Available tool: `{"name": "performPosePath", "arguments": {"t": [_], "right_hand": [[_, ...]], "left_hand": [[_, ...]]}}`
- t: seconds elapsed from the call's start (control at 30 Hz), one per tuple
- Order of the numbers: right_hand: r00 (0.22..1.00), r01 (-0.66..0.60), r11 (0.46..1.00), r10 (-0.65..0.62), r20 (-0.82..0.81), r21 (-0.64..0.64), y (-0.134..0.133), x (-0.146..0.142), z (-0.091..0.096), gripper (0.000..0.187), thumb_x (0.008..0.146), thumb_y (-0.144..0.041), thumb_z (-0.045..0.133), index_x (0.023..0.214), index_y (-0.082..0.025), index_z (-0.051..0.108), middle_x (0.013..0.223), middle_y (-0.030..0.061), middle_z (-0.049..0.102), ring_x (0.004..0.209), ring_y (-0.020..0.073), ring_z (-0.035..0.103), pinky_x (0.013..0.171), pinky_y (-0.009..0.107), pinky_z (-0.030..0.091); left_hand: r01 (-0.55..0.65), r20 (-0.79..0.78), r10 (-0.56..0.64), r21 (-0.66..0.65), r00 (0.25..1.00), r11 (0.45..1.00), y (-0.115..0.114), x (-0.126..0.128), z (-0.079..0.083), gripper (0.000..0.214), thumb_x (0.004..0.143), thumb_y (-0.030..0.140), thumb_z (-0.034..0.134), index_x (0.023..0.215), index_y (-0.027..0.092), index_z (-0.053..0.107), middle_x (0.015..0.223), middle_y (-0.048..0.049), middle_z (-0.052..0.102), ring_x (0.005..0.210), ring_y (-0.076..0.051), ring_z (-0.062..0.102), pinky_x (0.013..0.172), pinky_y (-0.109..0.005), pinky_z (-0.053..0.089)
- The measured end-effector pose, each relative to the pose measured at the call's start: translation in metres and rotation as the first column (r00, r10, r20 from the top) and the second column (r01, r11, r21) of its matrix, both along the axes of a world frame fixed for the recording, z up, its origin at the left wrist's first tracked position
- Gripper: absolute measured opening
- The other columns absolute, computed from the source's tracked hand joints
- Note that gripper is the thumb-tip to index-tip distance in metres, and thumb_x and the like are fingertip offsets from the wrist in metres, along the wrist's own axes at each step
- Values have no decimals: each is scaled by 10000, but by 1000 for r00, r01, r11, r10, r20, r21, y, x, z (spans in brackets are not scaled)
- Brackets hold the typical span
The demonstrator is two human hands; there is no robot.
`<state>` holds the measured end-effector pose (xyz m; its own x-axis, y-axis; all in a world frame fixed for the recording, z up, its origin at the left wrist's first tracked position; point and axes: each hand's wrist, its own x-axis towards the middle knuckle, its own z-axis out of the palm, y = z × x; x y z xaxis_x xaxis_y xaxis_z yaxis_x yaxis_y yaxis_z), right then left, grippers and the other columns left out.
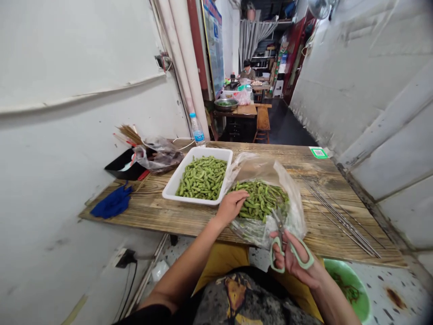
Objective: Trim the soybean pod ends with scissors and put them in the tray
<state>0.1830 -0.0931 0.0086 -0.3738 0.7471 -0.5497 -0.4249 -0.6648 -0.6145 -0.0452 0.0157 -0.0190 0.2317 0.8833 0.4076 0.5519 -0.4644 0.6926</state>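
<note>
My right hand [296, 259] is closed around the green handles of a pair of scissors [280, 229], with fingers through the loops. The blades are slightly apart and point up over the near edge of a clear plastic bag [294, 198]. Inside the rolled-down bag lies a heap of green edamame pods [260, 198]. My left hand [233, 206] is at the bag's left side, its fingers drawn together at the pods; what they hold, if anything, is hidden. To the left, a white tray [168, 193] contains many more edamame pods [203, 178].
Metal skewers [341, 216] lie on the wooden table [155, 216] at right. A water bottle [198, 131], a black box [120, 164] and a blue cloth [113, 201] are at left. A green basin [360, 289] sits below. A person [248, 72] is at a far table.
</note>
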Motion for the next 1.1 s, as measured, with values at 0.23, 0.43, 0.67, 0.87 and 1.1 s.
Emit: {"name": "performPosePath", "arguments": {"t": [0.23, 0.43, 0.67, 0.87, 1.1], "right_hand": [[998, -13, 999, 11, 63, 36, -7, 7, 7, 349, 767, -523, 602, 956, -230, 588, 640, -18, 535, 479, 118, 478, 453, 266, 442], [949, -153, 963, 80, 304, 224, 1, -12, 14, 453, 744, -570, 605, 1023, -220, 537, 632, -35, 538, 447, 113, 500, 419, 247, 445], [895, -210, 914, 38, 445, 346, 39, -15, 6, 372, 735, -523, 636, 953, -231, 561, 575, -62, 484, 422, 98, 459, 370, 214, 423], [855, -298, 868, 59, 515, 396, 46, -17, 0, 322, 756, -499, 618, 932, -231, 592, 539, -77, 458, 371, 85, 422, 341, 208, 403], [841, -301, 864, 41, 540, 403, 43, -17, 1, 284, 740, -482, 639, 859, -230, 585, 501, -78, 466, 373, 91, 419, 348, 206, 387]], "left_hand": [[-255, -413, 176, -143, 893, 956, 43, 11, 11, 254, 803, 131, 516, 1002, 141, 674, 1020, -124, 664, 1009, -237, 579, 942, -356, 417], [-238, -521, 92, -221, 848, 946, 66, 18, 20, 152, 764, 170, 566, 809, 114, 700, 917, -135, 642, 924, -230, 587, 855, -325, 434], [37, 122, 27, -496, 992, 867, 25, 20, 32, 204, 768, 253, 565, 877, 132, 688, 698, -41, 667, 620, -135, 572, 623, -246, 442], [168, 423, 157, -635, 892, 754, 0, 29, 35, 288, 695, 315, 635, 901, 118, 679, 630, -20, 650, 491, -90, 494, 515, -214, 390], [45, 438, 269, -585, 858, 810, 1, 28, 28, 257, 664, 335, 647, 802, 120, 679, 619, -9, 640, 493, -84, 491, 488, -199, 373]]}}
